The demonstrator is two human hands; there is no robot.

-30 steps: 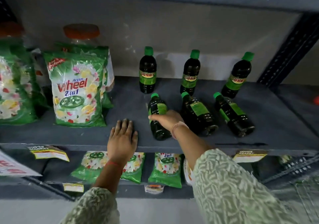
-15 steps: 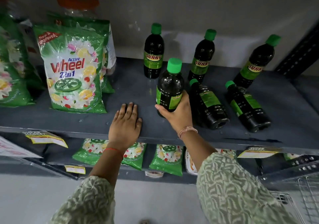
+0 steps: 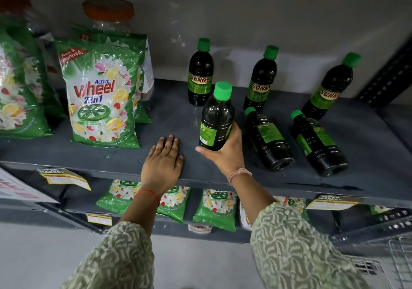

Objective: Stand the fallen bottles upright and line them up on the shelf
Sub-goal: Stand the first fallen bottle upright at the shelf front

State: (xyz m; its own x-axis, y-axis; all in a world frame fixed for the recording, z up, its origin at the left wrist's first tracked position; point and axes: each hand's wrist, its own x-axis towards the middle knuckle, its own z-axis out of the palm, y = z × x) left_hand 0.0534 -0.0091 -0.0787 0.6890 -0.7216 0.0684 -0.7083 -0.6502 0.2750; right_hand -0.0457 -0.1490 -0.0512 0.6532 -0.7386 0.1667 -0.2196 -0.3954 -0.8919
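My right hand [image 3: 225, 152] grips the base of a dark bottle with a green cap [image 3: 216, 116], held upright near the front of the grey shelf [image 3: 174, 114]; whether its base touches the shelf is hidden. My left hand [image 3: 163, 162] lies flat on the shelf's front edge, fingers together, holding nothing. Two more dark bottles lie on their sides to the right, one in the middle [image 3: 266, 138] and one further right [image 3: 317, 142], caps pointing back. Three bottles stand upright along the back: left [image 3: 200, 73], middle [image 3: 260, 80], right [image 3: 330, 87].
Green Wheel detergent bags [image 3: 101, 94] stand on the shelf's left half, with an orange-lidded jar [image 3: 108, 13] behind them. More green packets [image 3: 215, 208] lie on the lower shelf. A black perforated upright [image 3: 388, 74] bounds the right side. A wire basket [image 3: 396, 264] sits at lower right.
My right hand took hold of the leftmost fallen bottle and raised it from lying flat to upright. My left hand stayed on the shelf edge. The camera moved closer.
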